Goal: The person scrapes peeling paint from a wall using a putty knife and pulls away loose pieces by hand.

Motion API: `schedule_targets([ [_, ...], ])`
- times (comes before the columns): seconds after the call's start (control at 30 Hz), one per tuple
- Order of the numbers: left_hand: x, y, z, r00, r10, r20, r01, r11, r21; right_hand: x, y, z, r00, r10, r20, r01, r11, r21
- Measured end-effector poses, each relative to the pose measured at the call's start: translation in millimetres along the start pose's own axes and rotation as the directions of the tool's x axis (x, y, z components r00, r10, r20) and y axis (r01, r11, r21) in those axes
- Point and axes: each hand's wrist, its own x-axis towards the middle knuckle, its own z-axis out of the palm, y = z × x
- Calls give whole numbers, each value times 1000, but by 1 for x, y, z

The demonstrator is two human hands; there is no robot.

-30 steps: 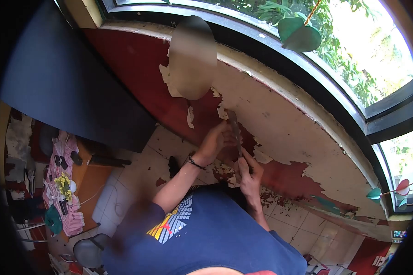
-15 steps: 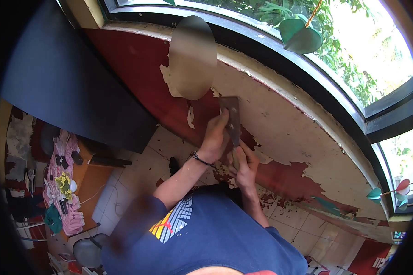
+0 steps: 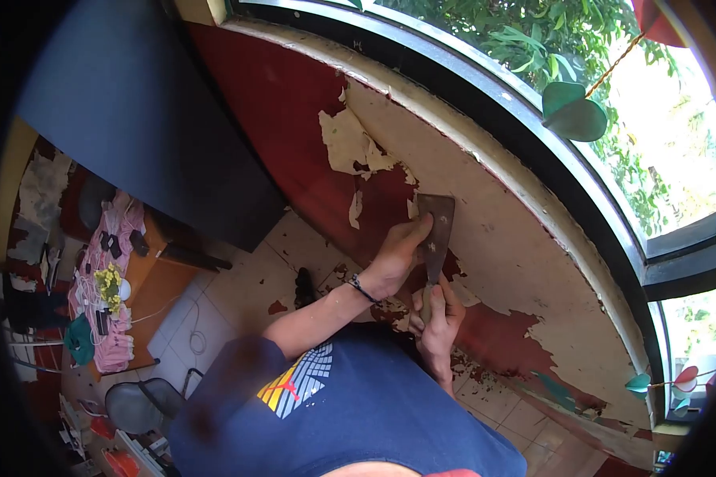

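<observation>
A broad-bladed paint scraper [image 3: 439,232] rests at the wall, its blade pointing up toward the window. My right hand [image 3: 439,324] is closed around its handle, below the blade. Higher up, my left hand [image 3: 398,258], with a dark bracelet at the wrist, grips the blade's left side, its thumb on the metal. Under and beside the blade, red paint [image 3: 282,107] on the wall gives way to a bare beige area [image 3: 517,238] with ragged edges. A loose pale flake [image 3: 348,145] hangs left of the scraper. The fingers behind the blade are hidden.
A window frame [image 3: 485,91] curves above the wall, with a green hanging ornament [image 3: 574,111] before it. A large dark panel [image 3: 135,119] stands at left. A cluttered desk [image 3: 155,274] and a chair [image 3: 139,405] are lower left. Paint chips lie on the tiled floor [image 3: 485,401].
The camera has turned, so the wall, hands and scraper sit lower and farther right in view. A blurred oval that covered part of the wall is gone. Both hands keep their hold.
</observation>
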Motion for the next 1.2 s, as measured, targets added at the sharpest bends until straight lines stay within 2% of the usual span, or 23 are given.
schedule_targets([
  [0.2,2,1,-4,1000,-26,-7,25,1000,-10,1,1,6,999,40,3,-41,998,45],
  [0.37,5,-6,-1,1000,14,-21,-15,1000,-26,1,4,-8,1000,-15,12,15,1000,2],
  [0.47,8,3,-1,999,35,-31,-36,998,-59,10,-8,2,998,58,6,-58,998,-32],
  [0.53,6,6,-2,998,52,-41,-55,996,-73,15,-2,13,998,-49,51,51,998,-39],
  [0.6,5,15,-5,999,25,-37,-28,998,-64,15,-7,18,997,-37,70,40,998,-46],
  [0.67,1,7,-5,999,19,-29,-21,997,-70,5,-5,9,1000,11,15,-10,999,-45],
  [0.73,3,-1,-4,998,-53,-39,50,996,-80,9,-3,-3,998,-24,52,26,999,-27],
  [0.8,5,-2,-5,998,-51,-35,49,997,-59,11,-7,-12,997,83,4,-83,995,-50],
  [0.87,7,4,-5,999,-45,-7,45,998,-54,14,-14,-21,996,82,36,-81,996,-28],
  [0.9,5,5,-4,999,-40,-8,40,997,-60,16,-15,-26,996,61,62,-55,993,-101],
  [0.97,1,10,-4,999,-43,-8,40,973,-227,15,-19,-33,995,32,91,-17,986,-167],
  [1.07,-7,26,-24,999,45,-10,-46,960,-275,8,-21,-46,985,75,154,-36,969,-243],
  [1.1,-6,28,-35,1000,31,-3,-31,962,-270,8,-18,-51,963,7,268,63,966,-251],
  [1.13,-1,29,-50,995,93,-30,-98,947,-307,6,-15,-55,925,-58,376,161,955,-249],
  [1.17,2,30,-62,986,155,-60,-166,926,-341,4,-14,-56,931,-60,361,156,957,-243],
  [1.2,4,31,-70,989,141,-54,-151,930,-335,2,-13,-57,957,-33,288,95,974,-204],
])
